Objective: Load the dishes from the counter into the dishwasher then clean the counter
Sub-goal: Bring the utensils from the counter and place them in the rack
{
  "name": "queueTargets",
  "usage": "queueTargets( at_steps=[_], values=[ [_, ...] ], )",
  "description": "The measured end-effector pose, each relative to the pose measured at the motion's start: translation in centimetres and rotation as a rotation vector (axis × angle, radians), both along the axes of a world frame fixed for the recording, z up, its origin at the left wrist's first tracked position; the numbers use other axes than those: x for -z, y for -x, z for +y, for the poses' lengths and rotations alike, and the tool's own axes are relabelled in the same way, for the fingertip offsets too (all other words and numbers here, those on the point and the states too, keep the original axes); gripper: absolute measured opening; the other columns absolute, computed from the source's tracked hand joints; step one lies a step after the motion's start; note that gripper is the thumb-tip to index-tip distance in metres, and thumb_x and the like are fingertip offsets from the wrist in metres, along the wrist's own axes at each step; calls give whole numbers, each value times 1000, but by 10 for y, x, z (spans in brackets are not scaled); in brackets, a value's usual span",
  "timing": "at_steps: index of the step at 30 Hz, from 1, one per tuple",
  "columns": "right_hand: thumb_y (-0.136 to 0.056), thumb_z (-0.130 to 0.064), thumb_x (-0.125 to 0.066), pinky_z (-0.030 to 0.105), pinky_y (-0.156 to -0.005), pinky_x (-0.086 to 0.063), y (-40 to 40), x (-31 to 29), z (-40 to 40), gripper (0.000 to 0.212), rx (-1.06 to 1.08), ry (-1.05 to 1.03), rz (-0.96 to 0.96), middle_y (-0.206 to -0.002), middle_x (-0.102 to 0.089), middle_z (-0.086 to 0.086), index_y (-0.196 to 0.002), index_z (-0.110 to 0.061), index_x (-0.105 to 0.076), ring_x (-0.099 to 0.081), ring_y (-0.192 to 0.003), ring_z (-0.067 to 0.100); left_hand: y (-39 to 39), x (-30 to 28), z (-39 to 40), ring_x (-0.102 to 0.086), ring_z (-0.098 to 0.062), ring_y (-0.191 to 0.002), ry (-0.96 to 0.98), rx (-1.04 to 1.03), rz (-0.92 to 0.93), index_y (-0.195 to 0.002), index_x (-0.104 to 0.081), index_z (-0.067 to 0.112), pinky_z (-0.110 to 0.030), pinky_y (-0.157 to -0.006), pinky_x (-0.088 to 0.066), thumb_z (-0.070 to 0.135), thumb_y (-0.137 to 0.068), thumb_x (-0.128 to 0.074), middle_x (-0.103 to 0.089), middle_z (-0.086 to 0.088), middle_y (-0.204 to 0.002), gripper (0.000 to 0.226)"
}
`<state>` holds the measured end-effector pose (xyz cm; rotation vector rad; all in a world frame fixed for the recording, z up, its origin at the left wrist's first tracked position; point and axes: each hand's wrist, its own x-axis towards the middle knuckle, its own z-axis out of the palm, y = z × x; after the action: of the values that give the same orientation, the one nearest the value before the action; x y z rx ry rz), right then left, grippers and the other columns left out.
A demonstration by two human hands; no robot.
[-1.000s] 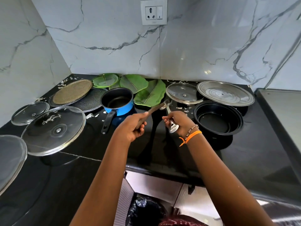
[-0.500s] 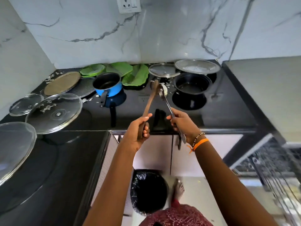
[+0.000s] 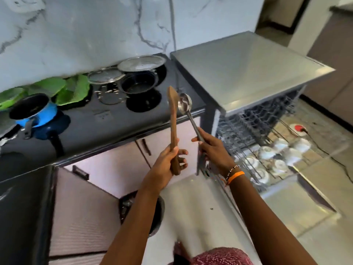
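Matt wooden spatula (image 3: 173, 119), shiny metal ladle (image 3: 185, 103)

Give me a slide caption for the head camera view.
Left hand holds a wooden spatula, right hand a metal ladle, beside the open dishwasher.

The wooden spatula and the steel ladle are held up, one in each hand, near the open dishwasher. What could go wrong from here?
1. The wooden spatula and steel ladle stand upright with their heads close; they may knock together as the left hand and right hand carry them.
2. The lower rack already holds white cups; a long utensil put in carelessly could hit them.
3. The black bin stands by the feet, perhaps a trip hazard.
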<state>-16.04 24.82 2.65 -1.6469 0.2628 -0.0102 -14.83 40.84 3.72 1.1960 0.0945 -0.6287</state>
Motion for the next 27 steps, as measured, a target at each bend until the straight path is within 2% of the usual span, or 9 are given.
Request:
queueTargets(
  at_steps=[2,5,8,12,15,17,22,25,27],
  values=[
    [-95,-3,-42,6,-50,-36,23,7,-30,46,65,58,-37,-102,-60,-5,-136,-24,-45,-48,-62,-3,15,4,-32,-59,-16,-72,35,90,46,-131,-45,19,-35,-72,-54,17,-101,-30,-62,-6,-90,33],
    [-95,-3,-44,7,-54,-38,62,22,-83,45,154,114,-42,-107,-62,-3,-137,-17,-45,-47,-64,0,43,14,-92,-55,-16,-71,59,196,142,-132,-44,17,-32,-65,-56,15,-101,-32,-58,-5,-89,34],
    [-94,-1,-47,9,-66,-41,96,35,-125,44,199,155,-12,-112,-62,0,-136,-14,-46,-51,-69,-4,71,27,-140,-56,-14,-70,31,227,184,-125,-48,14,-32,-64,-57,12,-100,-35,-53,-3,-86,29],
    [-88,9,-46,14,-53,-45,143,47,-191,41,311,134,88,-98,-62,9,-126,-6,-54,-52,-67,15,108,43,-207,-52,-15,-73,-37,228,267,-121,-51,9,-30,-59,-57,11,-99,-39,-49,-4,-79,26],
    [-84,9,-49,15,-49,-40,161,58,-234,26,367,136,159,-99,-66,15,-103,-8,-54,-52,-58,2,120,52,-247,-51,-16,-72,-63,228,311,-105,-54,7,-28,-54,-57,8,-100,-36,-49,-7,-78,19],
    [-83,4,-52,15,-51,-36,163,65,-258,21,390,161,200,-102,-68,13,-95,-14,-50,-52,-63,3,123,56,-265,-52,-17,-72,-74,243,324,-103,-50,5,-28,-53,-58,6,-100,-33,-50,-8,-80,17],
    [-85,-1,-51,19,-55,-36,135,81,-312,22,370,180,277,-109,-65,13,-101,-17,-49,-54,-78,19,99,66,-310,-56,-18,-69,-114,290,340,-94,-52,4,-29,-53,-57,6,-99,-36,-57,-9,-79,17],
    [-84,4,-48,14,-55,-39,106,92,-342,28,301,237,294,-111,-62,13,-105,-14,-50,-52,-73,15,69,76,-338,-58,-15,-74,-187,344,262,-97,-56,8,-32,-67,-51,7,-98,-41,-67,1,-68,15],
    [-83,6,-47,16,-61,-43,89,96,-360,32,268,313,282,-117,-61,13,-109,-11,-51,-52,-80,17,48,78,-356,-58,-13,-77,-232,346,239,-95,-57,10,-29,-74,-47,5,-97,-43,-68,3,-68,15]
  ],
)
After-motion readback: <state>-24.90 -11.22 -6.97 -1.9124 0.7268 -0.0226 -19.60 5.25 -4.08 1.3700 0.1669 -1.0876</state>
